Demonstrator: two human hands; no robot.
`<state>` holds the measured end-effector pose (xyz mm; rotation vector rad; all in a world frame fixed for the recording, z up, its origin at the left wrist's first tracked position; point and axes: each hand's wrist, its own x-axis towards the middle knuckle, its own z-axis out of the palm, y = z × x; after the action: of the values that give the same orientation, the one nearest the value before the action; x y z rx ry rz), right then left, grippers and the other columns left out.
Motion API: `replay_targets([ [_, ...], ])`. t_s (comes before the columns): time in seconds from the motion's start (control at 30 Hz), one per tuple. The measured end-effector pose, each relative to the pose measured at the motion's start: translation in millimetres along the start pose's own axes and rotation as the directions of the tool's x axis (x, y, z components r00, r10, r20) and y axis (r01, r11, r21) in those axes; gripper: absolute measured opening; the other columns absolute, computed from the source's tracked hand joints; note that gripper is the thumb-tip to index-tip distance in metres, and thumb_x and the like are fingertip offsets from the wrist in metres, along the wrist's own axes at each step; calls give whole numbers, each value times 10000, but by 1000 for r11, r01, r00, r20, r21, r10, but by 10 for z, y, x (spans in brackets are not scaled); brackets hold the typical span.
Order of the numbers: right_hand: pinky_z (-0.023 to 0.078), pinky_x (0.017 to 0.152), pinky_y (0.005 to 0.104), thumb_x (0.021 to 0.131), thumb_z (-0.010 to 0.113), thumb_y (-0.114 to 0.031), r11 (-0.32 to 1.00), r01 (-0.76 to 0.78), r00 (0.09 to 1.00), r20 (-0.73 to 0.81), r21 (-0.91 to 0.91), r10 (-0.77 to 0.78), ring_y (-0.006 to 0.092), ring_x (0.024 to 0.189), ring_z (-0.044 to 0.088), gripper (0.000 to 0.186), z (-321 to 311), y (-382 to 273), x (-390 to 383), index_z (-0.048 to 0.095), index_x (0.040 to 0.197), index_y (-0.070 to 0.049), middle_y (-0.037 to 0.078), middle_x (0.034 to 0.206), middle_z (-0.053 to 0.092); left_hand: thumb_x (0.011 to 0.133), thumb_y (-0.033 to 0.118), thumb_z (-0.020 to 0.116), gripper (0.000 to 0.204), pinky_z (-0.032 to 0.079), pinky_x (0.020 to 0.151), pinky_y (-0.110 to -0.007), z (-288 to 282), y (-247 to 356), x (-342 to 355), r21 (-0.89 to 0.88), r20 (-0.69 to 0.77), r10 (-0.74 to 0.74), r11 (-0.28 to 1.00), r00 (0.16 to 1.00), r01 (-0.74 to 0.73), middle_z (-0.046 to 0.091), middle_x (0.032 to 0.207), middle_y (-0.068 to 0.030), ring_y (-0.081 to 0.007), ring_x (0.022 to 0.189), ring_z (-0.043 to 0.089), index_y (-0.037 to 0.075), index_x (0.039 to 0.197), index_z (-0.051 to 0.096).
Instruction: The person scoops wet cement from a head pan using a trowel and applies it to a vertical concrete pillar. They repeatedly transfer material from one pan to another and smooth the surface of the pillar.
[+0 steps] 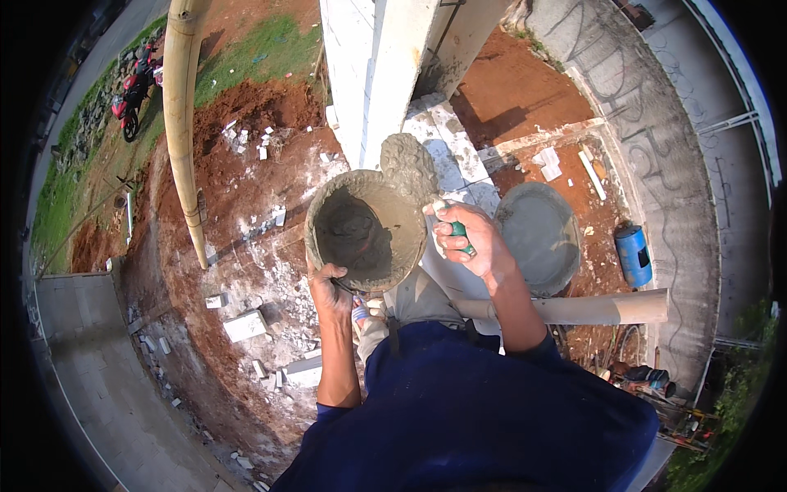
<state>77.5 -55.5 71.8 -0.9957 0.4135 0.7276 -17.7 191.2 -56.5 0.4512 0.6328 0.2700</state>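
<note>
My left hand (pixel 329 289) grips the near-left rim of a round mortar bucket (pixel 311 234), thumb over the edge. Wet grey mortar (pixel 352 230) lies inside, and the bucket's wall is crusted with it. At the bucket's right side, my right hand (pixel 469 238) is closed around the green handle of a trowel (pixel 459 233). A lump of mortar (pixel 408 166) sits just beyond the bucket's far-right rim. It hides the trowel's blade, and I cannot tell whether it rests on the blade or on the white blockwork behind.
A wide round basin (pixel 537 238) with a grey surface stands to the right. White blockwork (pixel 447 143) and a pale column (pixel 385 74) rise ahead. Bamboo poles (pixel 182 123) cross the left and right sides. Below lie red soil, block pieces (pixel 244 326) and a blue drum (pixel 633 256).
</note>
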Motion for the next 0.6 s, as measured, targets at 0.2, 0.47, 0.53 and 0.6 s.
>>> replay_targets([
  [0.2,340,375,250,969,571,-132,853,481,847,-142,-202,-512,72,519,462,160,319,-752,519,616,1081,-26,13,774,534,649,-216,512,1003,553,664,-298,-320,71,-74,44,-18,42,998,999,-41,691,1087,-129,-167,703,620,51,1608,382],
  [0.47,545,673,438,893,672,-137,4,381,189,73,-925,-979,295,703,699,312,-224,-1276,2406,625,1046,131,219,806,685,636,-220,490,983,591,722,-334,-126,-2,-5,99,9,-26,995,1000,25,704,1098,-121,-210,768,657,67,1575,447],
  [0.53,536,762,449,888,679,-152,47,491,166,40,-870,-985,324,770,698,355,68,-1088,2115,620,1075,144,241,828,689,636,-221,481,1000,600,753,-338,-128,71,-90,64,28,2,998,1000,-3,705,1143,-136,-231,840,692,71,1591,430],
  [0.6,533,736,423,913,670,-159,80,550,176,22,-831,-984,292,753,678,348,197,-795,1728,625,1114,122,218,830,687,640,-219,479,1005,599,749,-331,-144,93,-133,40,26,19,999,999,-20,706,1145,-142,-229,857,702,72,1600,415],
])
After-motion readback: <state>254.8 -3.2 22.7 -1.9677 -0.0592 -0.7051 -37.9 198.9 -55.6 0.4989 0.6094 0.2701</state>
